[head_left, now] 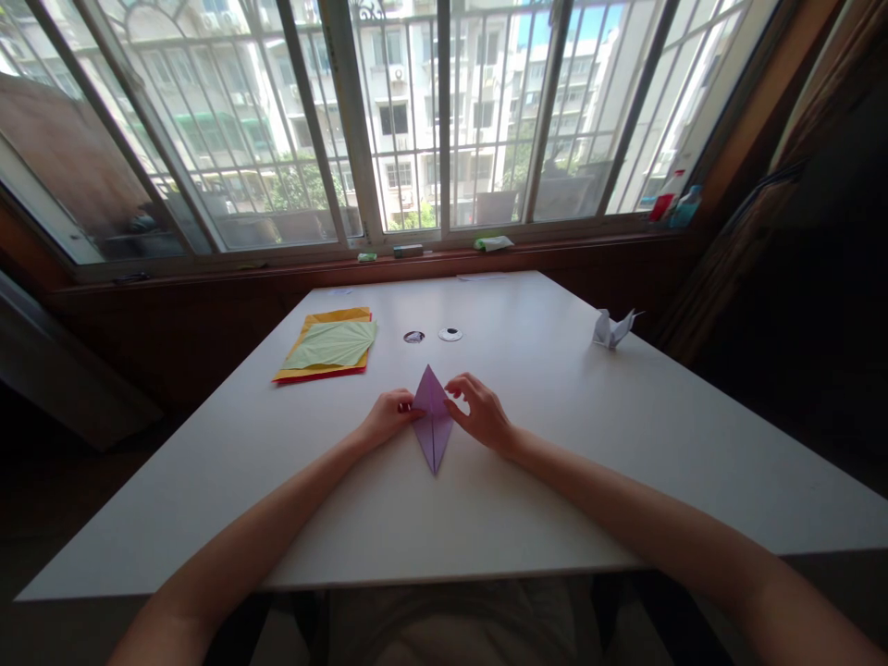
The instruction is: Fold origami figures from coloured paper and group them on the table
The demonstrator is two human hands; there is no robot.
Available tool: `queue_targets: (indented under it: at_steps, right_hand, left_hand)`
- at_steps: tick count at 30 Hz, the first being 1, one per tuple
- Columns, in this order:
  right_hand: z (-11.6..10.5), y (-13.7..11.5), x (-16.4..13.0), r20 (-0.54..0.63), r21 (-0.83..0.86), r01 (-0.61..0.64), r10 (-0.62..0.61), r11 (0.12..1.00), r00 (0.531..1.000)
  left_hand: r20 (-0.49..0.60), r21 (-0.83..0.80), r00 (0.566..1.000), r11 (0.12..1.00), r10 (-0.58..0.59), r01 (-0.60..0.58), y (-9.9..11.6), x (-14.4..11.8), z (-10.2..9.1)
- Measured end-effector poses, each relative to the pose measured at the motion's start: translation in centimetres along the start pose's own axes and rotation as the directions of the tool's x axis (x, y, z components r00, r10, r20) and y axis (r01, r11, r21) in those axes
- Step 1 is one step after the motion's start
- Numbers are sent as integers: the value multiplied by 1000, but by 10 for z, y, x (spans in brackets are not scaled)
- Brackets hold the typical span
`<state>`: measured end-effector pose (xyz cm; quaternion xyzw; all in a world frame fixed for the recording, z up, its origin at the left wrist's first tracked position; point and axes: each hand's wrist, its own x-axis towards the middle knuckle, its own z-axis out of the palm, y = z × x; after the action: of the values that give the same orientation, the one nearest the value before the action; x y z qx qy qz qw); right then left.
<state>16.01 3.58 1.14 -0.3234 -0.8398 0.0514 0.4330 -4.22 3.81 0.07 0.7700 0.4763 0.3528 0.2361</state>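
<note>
a: where's the purple paper?

b: the folded purple paper (pixel 432 421) lies flat near the front middle of the white desk (pixel 624 462), a long kite-like diamond with one tip toward the window and one toward the person.

a: and the hands?

b: the left hand (pixel 388 416) lies at the paper's left edge, fingers curled, fingertips pinching or pressing that edge. the right hand (pixel 480 413) is at the right edge, fingers bent, tips touching the paper near its widest part. neither is a closed fist; both are loosely curled on the paper.

a: anything else on the desk?

b: a stack of coloured sheets (pixel 327 345) back left, pale green on top; two small round objects (pixel 431 336) behind the paper; a white folded paper figure (pixel 611 327) far right, well apart.
</note>
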Motion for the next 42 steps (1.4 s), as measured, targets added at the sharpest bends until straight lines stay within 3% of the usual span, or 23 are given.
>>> queue_targets:
  at_steps: [3, 8, 10, 15, 18, 23, 26, 30, 33, 36, 42]
  right_hand:
    - [4, 7, 2, -22, 57, -79, 80, 995, 997]
    - [12, 18, 0, 263, 79, -128, 103, 989, 959]
    - [13, 17, -1, 306, 53, -136, 114, 989, 945]
    - [10, 13, 0, 238, 105, -152, 123, 983, 963]
    - [9, 12, 1, 213, 79, -133, 114, 988, 970]
    - [8, 10, 1, 178, -43, -50, 57, 998, 982]
    - [8, 10, 3, 217, -50, 87, -74, 995, 973]
    - [9, 10, 4, 355, 85, 215, -231, 973, 906]
    - [9, 8, 3, 380, 81, 207, -222, 975, 898]
    - [8, 6, 1, 363, -33, 190, -165, 981, 917]
    - [4, 3, 1, 357, -107, 200, -150, 974, 922]
  left_hand:
    - [20, -17, 1000, 1000, 9, -8, 1, -1, 0]
    - [96, -26, 994, 999, 43, -41, 6, -2, 1]
    - [95, -13, 994, 999, 45, -44, 8, -3, 3]
    - [76, 62, 997, 998, 26, -30, 10, -4, 5]
    - [-12, 97, 1000, 995, 8, -7, 9, -5, 7]
    - [-149, 270, 974, 955, 169, -125, 14, -9, 8]
    - [-71, 341, 970, 920, 232, -195, 20, -11, 7]
    - [52, 352, 982, 917, 181, -188, 21, -11, 9]
    - [40, 366, 988, 918, 150, -155, 22, -11, 10]
    - [42, 365, 986, 917, 158, -163, 27, -13, 8]
    - [125, 371, 977, 906, 171, -206, 33, -14, 3]
